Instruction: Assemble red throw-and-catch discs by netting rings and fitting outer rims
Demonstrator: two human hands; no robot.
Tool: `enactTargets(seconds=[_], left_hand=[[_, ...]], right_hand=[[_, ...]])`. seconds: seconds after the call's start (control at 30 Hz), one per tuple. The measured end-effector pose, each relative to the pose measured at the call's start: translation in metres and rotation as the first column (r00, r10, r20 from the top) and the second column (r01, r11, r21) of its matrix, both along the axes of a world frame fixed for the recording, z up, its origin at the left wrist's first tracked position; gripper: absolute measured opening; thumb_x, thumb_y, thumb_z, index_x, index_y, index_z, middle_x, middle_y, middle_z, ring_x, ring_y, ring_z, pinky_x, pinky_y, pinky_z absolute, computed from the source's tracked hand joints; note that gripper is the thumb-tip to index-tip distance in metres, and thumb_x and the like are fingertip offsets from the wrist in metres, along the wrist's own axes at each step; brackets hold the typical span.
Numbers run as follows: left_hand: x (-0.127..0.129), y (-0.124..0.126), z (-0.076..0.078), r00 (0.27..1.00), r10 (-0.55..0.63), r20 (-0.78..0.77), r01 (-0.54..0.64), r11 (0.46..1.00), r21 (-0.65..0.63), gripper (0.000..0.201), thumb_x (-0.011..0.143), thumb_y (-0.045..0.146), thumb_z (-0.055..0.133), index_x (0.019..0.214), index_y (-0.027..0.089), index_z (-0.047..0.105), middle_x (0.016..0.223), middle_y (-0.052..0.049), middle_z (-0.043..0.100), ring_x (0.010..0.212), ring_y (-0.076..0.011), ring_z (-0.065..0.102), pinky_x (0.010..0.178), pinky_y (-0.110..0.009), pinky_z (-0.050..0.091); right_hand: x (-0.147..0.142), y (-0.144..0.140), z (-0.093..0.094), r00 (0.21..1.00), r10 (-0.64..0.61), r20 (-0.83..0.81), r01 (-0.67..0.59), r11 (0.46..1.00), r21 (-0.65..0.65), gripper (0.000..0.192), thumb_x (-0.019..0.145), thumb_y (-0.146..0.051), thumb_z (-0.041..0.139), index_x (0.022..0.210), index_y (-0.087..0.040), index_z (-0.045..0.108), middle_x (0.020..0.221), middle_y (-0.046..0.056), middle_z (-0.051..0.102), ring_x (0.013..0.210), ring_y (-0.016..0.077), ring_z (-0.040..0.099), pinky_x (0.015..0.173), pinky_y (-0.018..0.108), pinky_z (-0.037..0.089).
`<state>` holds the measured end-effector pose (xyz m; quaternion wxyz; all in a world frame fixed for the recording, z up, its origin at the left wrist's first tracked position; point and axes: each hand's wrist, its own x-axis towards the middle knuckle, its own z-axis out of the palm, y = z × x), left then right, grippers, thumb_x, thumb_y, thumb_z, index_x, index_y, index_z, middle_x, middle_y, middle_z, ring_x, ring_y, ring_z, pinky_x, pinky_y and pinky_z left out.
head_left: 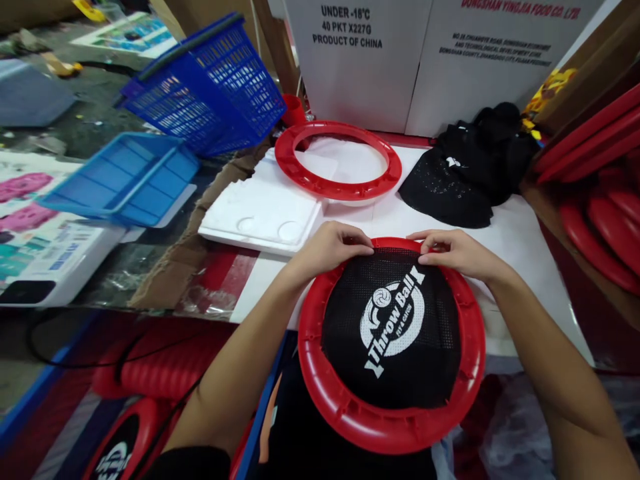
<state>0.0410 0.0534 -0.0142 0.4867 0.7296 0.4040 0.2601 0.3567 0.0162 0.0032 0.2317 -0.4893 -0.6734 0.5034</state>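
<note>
At the near edge of the white worktop (520,230) a red ring (395,423) leans toward the person, its far rim over the worktop and its near rim hanging past the edge above the lap. A black net (390,333) printed "Throw Ball" in white is stretched across the ring's opening. The left hand (330,248) lies on the ring's far left rim, fingers curled and pressed together, pinching the net's top edge against the rim. The right hand (453,252) sits just beside it on the far right rim, fingers likewise bent and pinching the net's edge there; the two hands are near each other but apart. Farther in, at the middle of the worktop, a second ring (300,175) without a net lies flat, partly over a white foam tray (260,220) that sticks out past the left edge. A heap of black nets (465,180) rests toward the right edge. Against the far edge stand white cartons (360,73). Off the left edge, two blue baskets (200,87) sit tipped on the floor clutter. Beyond the right edge, stacked red rings (605,227) fill a box.
</note>
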Motion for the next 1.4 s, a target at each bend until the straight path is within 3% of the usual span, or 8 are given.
enactTargets(seconds=[0.13,0.53,0.8,0.9,1.0,1.13,1.3,1.4], left_hand=[[0.004,0.000,0.000,1.000,-0.011,-0.029,0.011,1.000,0.006,0.018,0.092,0.034,0.072,0.091,0.018,0.081,0.092,-0.006,0.081,0.084,-0.0193,0.072,0.081,-0.034,0.054],[0.010,-0.005,-0.011,0.986,0.124,0.115,-0.113,0.988,-0.102,0.021,0.086,0.034,0.079,0.097,0.016,0.078,0.094,-0.007,0.079,0.085,-0.0182,0.070,0.082,-0.034,0.054],[0.013,-0.009,-0.008,0.990,0.138,0.038,-0.140,0.990,0.036,0.016,0.088,0.031,0.077,0.093,0.016,0.079,0.092,-0.006,0.080,0.084,-0.0184,0.071,0.083,-0.034,0.054],[0.011,-0.008,-0.006,0.989,0.114,0.093,-0.108,0.992,-0.063,0.020,0.087,0.034,0.080,0.096,0.016,0.079,0.094,-0.007,0.080,0.086,-0.0187,0.072,0.084,-0.034,0.055],[0.011,-0.005,-0.007,0.984,0.117,0.135,-0.096,0.984,-0.152,0.027,0.083,0.037,0.084,0.098,0.015,0.079,0.094,-0.008,0.081,0.086,-0.0196,0.072,0.084,-0.035,0.056],[0.016,-0.006,-0.007,0.988,0.127,0.088,-0.119,0.989,-0.088,0.025,0.083,0.037,0.082,0.096,0.015,0.078,0.092,-0.007,0.080,0.085,-0.0194,0.072,0.083,-0.034,0.056],[0.024,-0.008,-0.008,0.987,0.162,0.025,-0.162,0.987,0.021,0.017,0.086,0.032,0.078,0.092,0.016,0.079,0.091,-0.006,0.080,0.084,-0.0184,0.071,0.085,-0.035,0.055],[0.021,-0.007,-0.009,0.990,0.137,0.043,-0.138,0.990,0.019,0.015,0.088,0.030,0.076,0.094,0.016,0.079,0.092,-0.006,0.079,0.085,-0.0178,0.070,0.084,-0.034,0.054]], right_hand=[[-0.001,0.002,-0.003,1.000,-0.022,0.022,0.022,1.000,-0.006,0.023,0.089,-0.042,0.076,0.083,-0.020,0.077,0.141,0.008,0.072,0.118,0.0276,0.071,0.106,0.043,0.053],[-0.013,-0.004,-0.005,0.954,0.002,0.299,-0.094,0.952,0.293,0.019,0.101,-0.035,0.053,0.089,-0.024,0.063,0.108,0.008,0.072,0.095,0.0247,0.064,0.087,0.041,0.051],[-0.018,-0.007,-0.003,0.906,-0.022,0.422,-0.133,0.933,0.335,0.017,0.099,-0.026,0.054,0.084,-0.023,0.061,0.107,0.010,0.068,0.095,0.0255,0.064,0.092,0.043,0.051],[-0.012,-0.004,0.001,0.934,0.024,0.356,-0.135,0.948,0.290,0.019,0.099,-0.030,0.057,0.084,-0.023,0.065,0.110,0.009,0.070,0.095,0.0240,0.065,0.089,0.041,0.052],[-0.010,-0.002,0.004,0.968,0.055,0.245,-0.115,0.965,0.236,0.021,0.101,-0.039,0.059,0.098,-0.024,0.073,0.120,0.007,0.073,0.101,0.0238,0.068,0.089,0.039,0.054],[-0.020,-0.005,0.002,0.971,0.029,0.236,-0.104,0.945,0.311,0.019,0.098,-0.037,0.063,0.091,-0.023,0.074,0.127,0.008,0.073,0.115,0.0269,0.068,0.102,0.043,0.051],[-0.028,-0.005,-0.005,0.985,-0.064,0.159,0.022,0.967,0.254,0.018,0.097,-0.036,0.063,0.088,-0.023,0.072,0.121,0.007,0.075,0.107,0.0255,0.069,0.093,0.041,0.051],[-0.026,-0.002,-0.005,0.989,-0.054,0.137,0.025,0.979,0.203,0.020,0.095,-0.038,0.064,0.086,-0.022,0.072,0.118,0.007,0.076,0.103,0.0250,0.068,0.092,0.041,0.051]])
